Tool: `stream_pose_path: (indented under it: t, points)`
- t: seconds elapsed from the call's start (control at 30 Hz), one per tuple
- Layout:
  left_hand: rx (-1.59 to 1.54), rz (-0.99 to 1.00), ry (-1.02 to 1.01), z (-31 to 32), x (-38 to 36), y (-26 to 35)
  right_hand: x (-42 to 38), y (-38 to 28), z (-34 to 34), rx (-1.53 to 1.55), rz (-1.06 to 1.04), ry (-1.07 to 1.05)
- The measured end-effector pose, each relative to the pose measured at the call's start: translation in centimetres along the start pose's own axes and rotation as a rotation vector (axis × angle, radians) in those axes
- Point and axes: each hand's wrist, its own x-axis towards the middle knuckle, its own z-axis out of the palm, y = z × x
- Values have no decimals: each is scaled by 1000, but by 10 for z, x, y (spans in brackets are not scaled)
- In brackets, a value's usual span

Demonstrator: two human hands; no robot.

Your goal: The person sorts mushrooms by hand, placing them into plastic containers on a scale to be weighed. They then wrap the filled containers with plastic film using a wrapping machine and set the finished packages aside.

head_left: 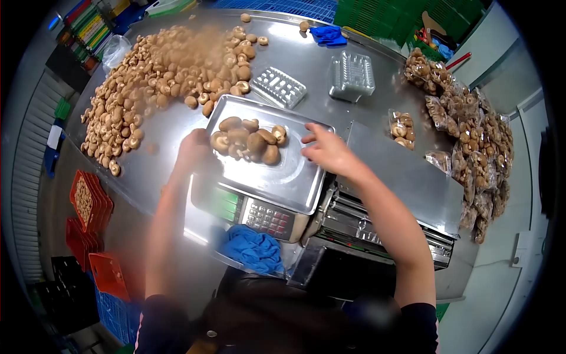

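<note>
Several brown mushrooms (256, 143) lie on a clear tray on the steel pan (303, 186) of a scale with a keypad (268, 218). My left hand (193, 148) is at the pan's left edge, beside the mushrooms; its fingers are blurred. On the other side, my right hand (323, 147) hovers over the pan's right edge with its fingers apart and nothing in them. Beyond the pan is a clear perforated tray (278, 87), and a stack of clear trays (352, 75) stands to its right. A large heap of loose mushrooms (159, 74) spreads over the table's left side.
Bagged mushrooms (477, 141) are piled at the right, with one separate pack (402, 128) nearer. A wrapping machine (377, 227) sits right of the scale. Blue cloth (253, 248) lies below the keypad, blue gloves (328, 36) at the far edge. Red crates (91, 200) stand lower left.
</note>
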Motion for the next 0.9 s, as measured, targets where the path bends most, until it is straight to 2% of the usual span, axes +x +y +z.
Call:
stream_pose_path:
  t: [0.03,0.07,0.1,0.2,0.27,0.3,0.37,0.4,0.43,0.5,0.63,0.77,0.83,0.9]
  points:
    - [86,-28,-137,-1,0,13,18,1,17,-70,55,-15]
    - [-113,-11,-207,-2,-7,26,32,0,32,-179,74,-4]
    - [-148,-12,-251,-1,-3,20,40,1,42,-114,139,-17]
    - [-208,-1,-191,1,-12,29,54,7,61,-60,120,19]
    - [-246,-2,-174,0,-18,38,45,0,54,-36,109,22]
    - [-365,2,-168,1,-17,34,37,-3,47,-23,86,40]
    - [-386,148,-214,-2,-17,38,13,-11,26,-2,58,89]
    - [-456,153,-231,1,-22,46,4,4,20,-42,-73,213]
    - [-530,157,-250,2,-32,67,-17,-10,0,18,-13,195]
    - [-481,234,-346,11,-50,108,-56,-1,-28,61,-14,256]
    - [-403,383,-451,83,-72,167,-148,30,-84,101,85,371]
    - [-430,356,-558,179,-102,227,-225,84,-135,136,259,439]
    - [-369,417,-565,223,-109,246,-257,102,-153,160,314,472]
    - [-404,324,-657,250,-123,270,-282,124,-168,182,368,485]
